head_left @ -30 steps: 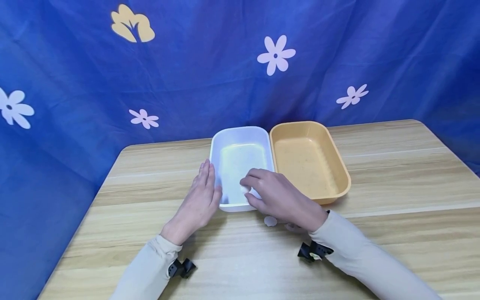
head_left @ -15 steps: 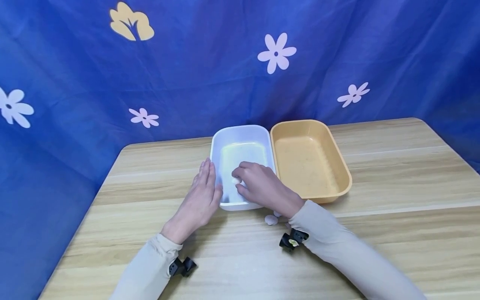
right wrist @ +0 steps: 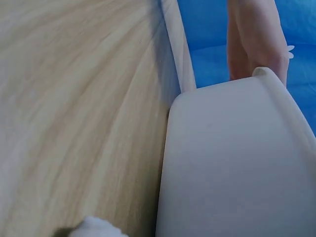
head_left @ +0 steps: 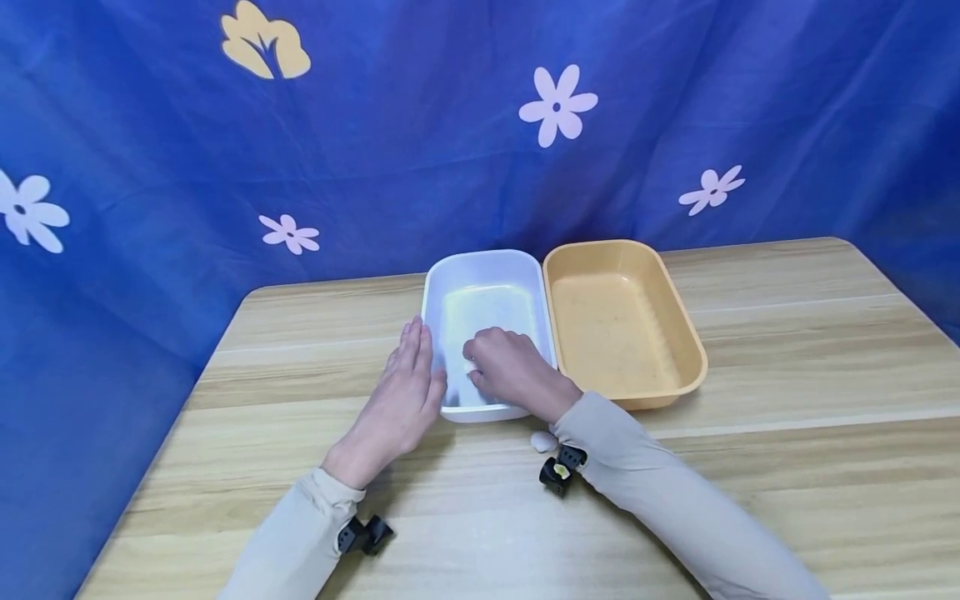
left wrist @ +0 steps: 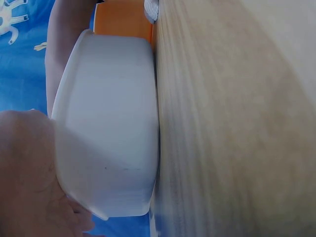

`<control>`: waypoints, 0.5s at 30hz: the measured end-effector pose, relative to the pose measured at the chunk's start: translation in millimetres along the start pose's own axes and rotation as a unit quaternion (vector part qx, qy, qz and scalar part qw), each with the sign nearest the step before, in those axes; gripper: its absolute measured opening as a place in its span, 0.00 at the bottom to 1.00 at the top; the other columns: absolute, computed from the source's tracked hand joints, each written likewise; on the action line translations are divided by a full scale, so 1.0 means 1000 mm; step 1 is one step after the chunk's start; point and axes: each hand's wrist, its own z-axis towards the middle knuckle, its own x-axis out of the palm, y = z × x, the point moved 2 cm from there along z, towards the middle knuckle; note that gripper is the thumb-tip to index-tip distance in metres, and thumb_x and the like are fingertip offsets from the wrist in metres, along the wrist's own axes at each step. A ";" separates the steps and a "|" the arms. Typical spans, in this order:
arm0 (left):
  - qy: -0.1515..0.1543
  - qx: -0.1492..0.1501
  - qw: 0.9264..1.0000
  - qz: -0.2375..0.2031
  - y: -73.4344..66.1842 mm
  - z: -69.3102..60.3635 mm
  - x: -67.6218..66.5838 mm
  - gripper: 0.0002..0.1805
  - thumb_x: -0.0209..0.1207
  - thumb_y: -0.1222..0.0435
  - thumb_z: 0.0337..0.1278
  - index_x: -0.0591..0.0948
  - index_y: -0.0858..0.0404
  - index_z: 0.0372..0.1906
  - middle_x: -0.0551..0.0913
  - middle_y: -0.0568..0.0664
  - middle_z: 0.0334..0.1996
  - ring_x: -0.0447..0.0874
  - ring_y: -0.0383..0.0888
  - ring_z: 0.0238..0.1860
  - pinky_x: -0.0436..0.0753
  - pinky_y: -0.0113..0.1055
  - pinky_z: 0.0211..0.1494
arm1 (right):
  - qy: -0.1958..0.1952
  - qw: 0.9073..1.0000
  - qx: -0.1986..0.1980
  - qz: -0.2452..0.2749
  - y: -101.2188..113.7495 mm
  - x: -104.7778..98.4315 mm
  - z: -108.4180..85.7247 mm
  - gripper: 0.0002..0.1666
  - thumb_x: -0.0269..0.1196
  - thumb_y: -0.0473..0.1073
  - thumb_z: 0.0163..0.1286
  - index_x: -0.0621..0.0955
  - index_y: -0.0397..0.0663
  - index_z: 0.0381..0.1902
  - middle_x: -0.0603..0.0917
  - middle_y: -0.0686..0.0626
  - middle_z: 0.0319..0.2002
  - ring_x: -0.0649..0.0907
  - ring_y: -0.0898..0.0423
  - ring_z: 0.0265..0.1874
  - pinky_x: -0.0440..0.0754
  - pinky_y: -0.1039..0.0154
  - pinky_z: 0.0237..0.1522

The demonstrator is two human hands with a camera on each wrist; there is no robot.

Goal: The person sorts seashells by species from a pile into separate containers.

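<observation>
My left hand (head_left: 396,392) lies with straight fingers along the left wall of the white tray (head_left: 491,267), touching its rim. Inside that tray, low over its floor, my right hand (head_left: 513,371) pinches a small white shell (head_left: 470,367) between thumb and fingers. Most of this shell is hidden by the hand. On the table just in front of the tray lies a white ribbed shell (head_left: 543,442), with part of another behind it near my right wrist. The left wrist view shows a ribbed shell (left wrist: 151,10) at its top edge.
A yellow-orange tray (head_left: 678,329) stands against the white tray's right side. Both sit on a light wooden table (head_left: 300,367). A blue curtain (head_left: 420,125) with flower prints hangs behind the table's far edge.
My right hand has moved left and slightly deeper into the white tray with the shell, then lowered a little. My left hand has stayed at the tray's side.
</observation>
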 end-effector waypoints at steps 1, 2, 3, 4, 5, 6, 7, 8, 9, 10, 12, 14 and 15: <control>-0.001 0.001 1.000 0.001 -0.001 0.001 0.000 0.33 0.38 0.61 0.74 0.46 0.81 0.71 0.39 0.70 0.74 0.35 0.60 0.75 0.47 0.55 0.75 | 0.005 1.000 0.002 -0.003 -0.001 0.000 0.000 0.08 0.67 0.37 0.59 0.80 0.49 0.22 0.77 0.53 0.23 0.76 0.57 0.23 0.77 0.61 0.20; -0.001 0.002 1.000 0.001 -0.001 0.002 -0.001 0.33 0.38 0.61 0.74 0.46 0.81 0.71 0.40 0.70 0.74 0.35 0.60 0.75 0.47 0.55 0.75 | 0.009 1.000 0.004 -0.004 -0.002 0.001 0.001 0.09 0.67 0.37 0.59 0.79 0.49 0.21 0.76 0.53 0.22 0.75 0.57 0.22 0.76 0.61 0.19; -0.002 0.003 1.000 0.001 -0.001 0.002 -0.001 0.33 0.38 0.62 0.74 0.46 0.81 0.71 0.40 0.70 0.74 0.35 0.60 0.75 0.47 0.55 0.75 | 0.012 1.000 0.006 -0.005 -0.003 0.001 0.001 0.10 0.67 0.37 0.59 0.78 0.50 0.20 0.75 0.53 0.21 0.75 0.57 0.22 0.76 0.61 0.19; -0.003 0.004 1.000 0.001 -0.002 0.003 -0.001 0.33 0.38 0.62 0.74 0.47 0.81 0.71 0.40 0.70 0.74 0.35 0.60 0.75 0.47 0.55 0.75 | 0.016 1.000 0.008 -0.006 -0.003 0.000 0.001 0.11 0.66 0.37 0.58 0.77 0.50 0.19 0.75 0.53 0.21 0.74 0.57 0.22 0.75 0.61 0.18; -0.003 0.005 1.000 0.001 -0.002 0.004 -0.001 0.33 0.38 0.62 0.74 0.47 0.81 0.71 0.40 0.70 0.74 0.35 0.60 0.75 0.47 0.55 0.75 | 0.022 1.000 0.012 -0.008 -0.004 0.000 0.002 0.12 0.66 0.36 0.58 0.76 0.50 0.18 0.74 0.54 0.20 0.74 0.57 0.21 0.75 0.61 0.18; -0.003 0.006 1.000 0.001 -0.002 0.004 -0.001 0.33 0.38 0.61 0.74 0.47 0.81 0.71 0.40 0.70 0.74 0.35 0.60 0.75 0.48 0.55 0.75 | 0.026 0.999 0.015 -0.010 -0.004 0.000 0.002 0.13 0.66 0.36 0.58 0.76 0.51 0.18 0.74 0.54 0.20 0.73 0.57 0.21 0.74 0.62 0.17; -0.003 0.007 1.000 0.002 -0.003 0.005 -0.001 0.33 0.38 0.61 0.74 0.47 0.81 0.71 0.40 0.70 0.74 0.36 0.60 0.75 0.48 0.55 0.75 | 0.031 0.999 0.018 -0.012 -0.005 0.000 0.002 0.13 0.65 0.35 0.58 0.75 0.51 0.18 0.74 0.54 0.20 0.73 0.57 0.21 0.74 0.62 0.17; -0.003 0.007 1.000 0.002 -0.003 0.005 -0.001 0.33 0.38 0.61 0.74 0.47 0.81 0.71 0.40 0.70 0.74 0.36 0.60 0.75 0.48 0.55 0.75 | 0.035 0.999 0.021 -0.013 -0.005 0.000 0.002 0.13 0.65 0.35 0.58 0.75 0.51 0.18 0.74 0.54 0.20 0.73 0.57 0.20 0.74 0.62 0.17; -0.003 0.008 1.000 0.002 -0.003 0.005 -0.001 0.33 0.37 0.61 0.74 0.47 0.81 0.71 0.40 0.70 0.74 0.36 0.61 0.75 0.48 0.55 0.75 | 0.038 0.999 0.023 -0.014 -0.005 0.000 0.002 0.13 0.65 0.35 0.58 0.75 0.51 0.18 0.74 0.54 0.20 0.73 0.57 0.20 0.74 0.63 0.17; -0.002 0.008 1.000 0.001 -0.003 0.005 -0.001 0.33 0.37 0.62 0.74 0.47 0.81 0.71 0.40 0.70 0.74 0.36 0.61 0.75 0.48 0.56 0.75 | 0.041 0.999 0.025 -0.015 -0.005 0.000 0.001 0.13 0.65 0.35 0.59 0.75 0.51 0.18 0.74 0.54 0.20 0.73 0.57 0.20 0.73 0.63 0.17; -0.003 0.005 1.000 0.000 -0.002 0.004 -0.001 0.33 0.37 0.62 0.74 0.47 0.81 0.71 0.40 0.70 0.74 0.37 0.61 0.75 0.48 0.56 0.74 | 0.041 0.999 0.026 -0.018 -0.004 0.000 0.001 0.12 0.65 0.36 0.59 0.76 0.51 0.19 0.74 0.54 0.20 0.73 0.57 0.20 0.73 0.64 0.17; -0.003 0.004 1.000 -0.002 -0.001 0.002 -0.001 0.33 0.37 0.62 0.74 0.47 0.81 0.71 0.40 0.70 0.74 0.37 0.62 0.75 0.48 0.56 0.74 | 0.028 0.999 0.022 -0.019 -0.004 0.000 -0.001 0.11 0.65 0.37 0.60 0.77 0.51 0.20 0.74 0.54 0.21 0.74 0.57 0.20 0.73 0.64 0.17; -0.002 0.003 1.000 -0.002 -0.001 0.002 0.000 0.33 0.37 0.62 0.74 0.47 0.81 0.71 0.40 0.70 0.74 0.37 0.62 0.75 0.48 0.56 0.74 | 0.016 1.000 0.018 -0.019 -0.004 -0.001 -0.003 0.09 0.65 0.37 0.60 0.79 0.50 0.21 0.75 0.54 0.21 0.74 0.57 0.21 0.73 0.64 0.17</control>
